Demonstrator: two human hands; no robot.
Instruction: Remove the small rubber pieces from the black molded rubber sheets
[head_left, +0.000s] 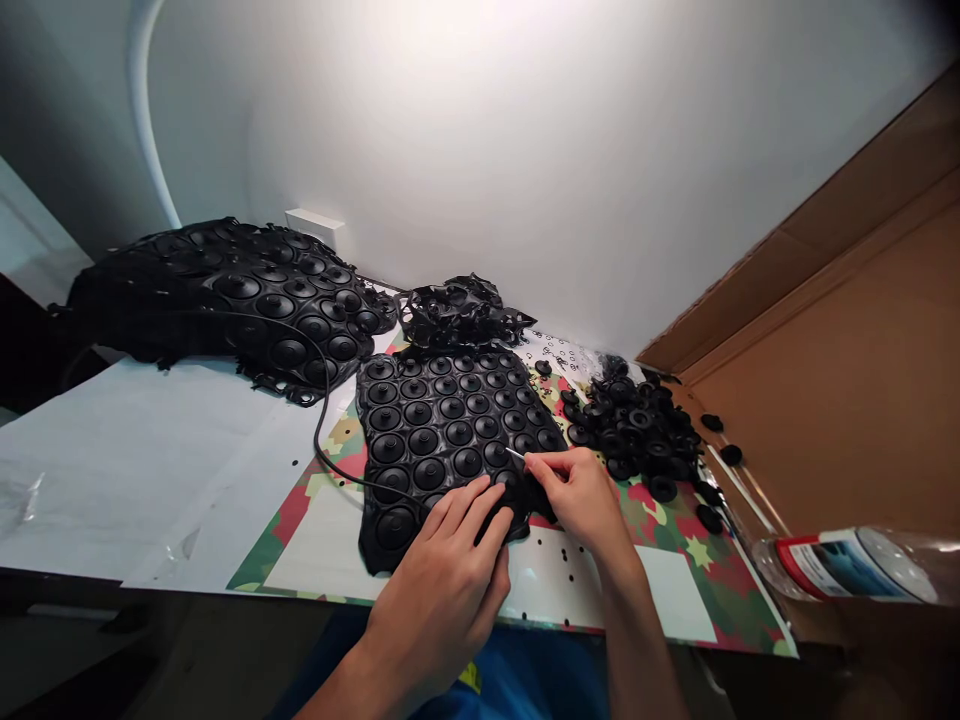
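The black sheet (459, 408), set with rows of round caps, lies at the middle of the table (540, 590), its lower side just short of the near edge. The left hand (454, 555) rests palm down on the sheet's near part, fingers a little spread. The right hand (581, 490) pinches a thin pale pick (515, 454) between thumb and forefinger, its tip at one cap in the sheet's right half (whether it touches, I cannot tell).

A dark cable (316, 438) loops across from the left and runs up to the left hand. Toward the table's far left corner sits a bulky stack (277, 290) of similar sheets; torn scrap (457, 310) is bunched at the far edge, just behind the sheet. Loose caps (645, 420) are heaped toward the far right corner. A carton (840, 330) stands along the right edge, with a clear bottle (840, 562) near the near right corner.
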